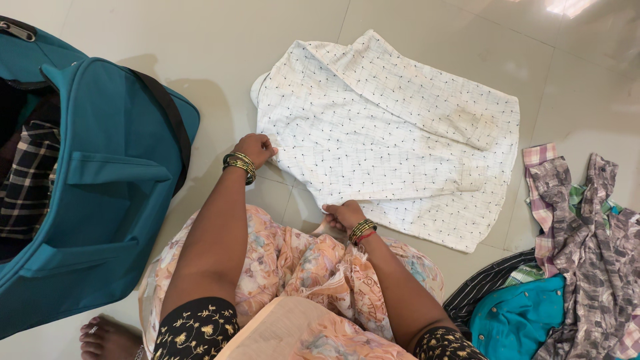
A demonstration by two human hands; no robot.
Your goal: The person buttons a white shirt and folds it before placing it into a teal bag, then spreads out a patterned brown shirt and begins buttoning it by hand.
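A white shirt with small dark dots point(393, 127) lies spread flat on the pale tiled floor, partly folded with one side turned in. My left hand point(256, 148) pinches its near left edge. My right hand point(344, 214) grips the near bottom edge of the same shirt. Both wrists carry gold and dark bangles. My lap is covered by peach flowered cloth point(313, 267).
An open teal travel bag point(100, 193) stands at the left, with a dark checked garment point(30, 180) inside. A pile of clothes point(573, 267) lies at the right: checked, patterned grey, striped and teal pieces. A bare foot point(107, 339) shows at the bottom left.
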